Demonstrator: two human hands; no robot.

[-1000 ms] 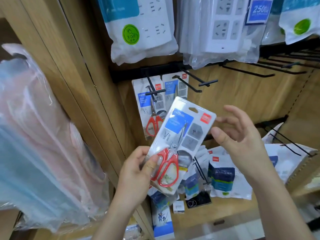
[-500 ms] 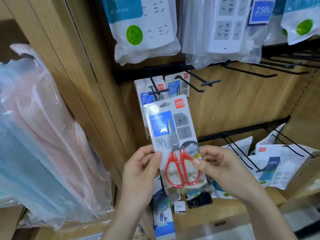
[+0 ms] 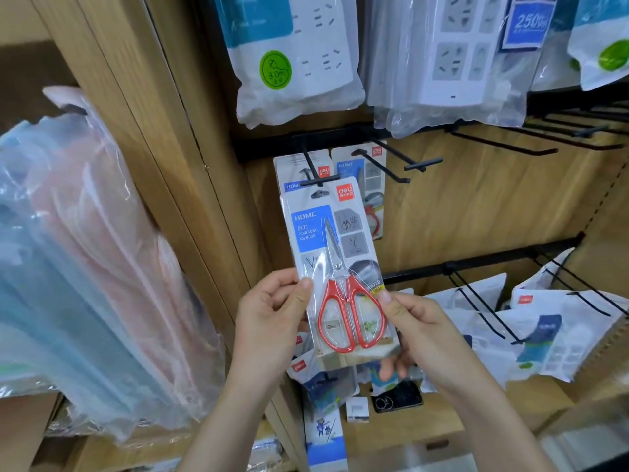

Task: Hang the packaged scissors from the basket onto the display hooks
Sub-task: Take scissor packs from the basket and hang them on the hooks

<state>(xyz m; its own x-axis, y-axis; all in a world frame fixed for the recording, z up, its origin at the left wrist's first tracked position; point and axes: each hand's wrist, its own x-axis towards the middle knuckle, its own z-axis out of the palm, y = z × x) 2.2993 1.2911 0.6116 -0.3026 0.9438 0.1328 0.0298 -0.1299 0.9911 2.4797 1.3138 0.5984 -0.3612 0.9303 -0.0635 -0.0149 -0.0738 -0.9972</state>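
Both hands, left hand and right hand, pinch the scissors pack between them

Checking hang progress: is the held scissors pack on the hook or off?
Off, apparently: the hang hole of the scissors pack sits just below the hook tip.

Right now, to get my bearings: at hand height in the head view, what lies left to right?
Plastic-wrapped bundles, wooden upright, left hand, scissors pack, right hand, white packets.
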